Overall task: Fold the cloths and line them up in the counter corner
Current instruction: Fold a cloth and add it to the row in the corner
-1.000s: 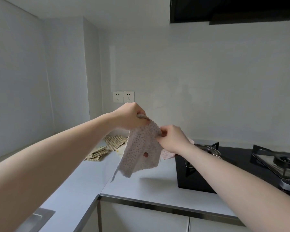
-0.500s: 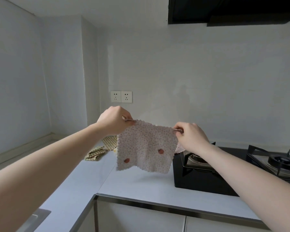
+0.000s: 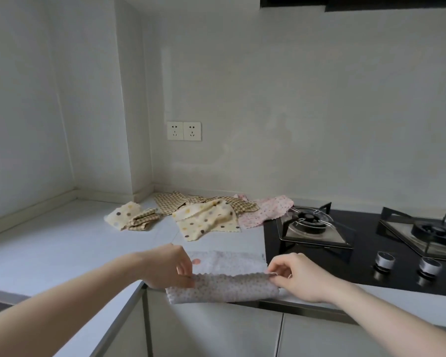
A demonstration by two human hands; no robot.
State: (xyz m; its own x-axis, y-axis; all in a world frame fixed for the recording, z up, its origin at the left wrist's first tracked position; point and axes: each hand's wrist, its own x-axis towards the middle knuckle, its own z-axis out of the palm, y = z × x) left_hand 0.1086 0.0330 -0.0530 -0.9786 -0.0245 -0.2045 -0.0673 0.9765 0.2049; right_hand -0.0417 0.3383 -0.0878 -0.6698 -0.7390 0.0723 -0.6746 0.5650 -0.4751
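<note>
Now both hands, left and right, are pinching cloth corners; folding toward 12 o'clock, matching edges squarely.

No readable text, label, brand or number shows anywhere.

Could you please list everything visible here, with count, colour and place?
dotted cloth: 1, pale pink-grey, counter front edge, half folded
yellow spotted cloths: 2, cream, near corner
checked cloths: about 2, brown-beige, corner pile
pink cloth: 1, beside hob
counter: 1, white
gas hob: 1, black, right
sockets: 2, white, wall
left hand: pinches cloth edge
right hand: pinches cloth edge
</note>
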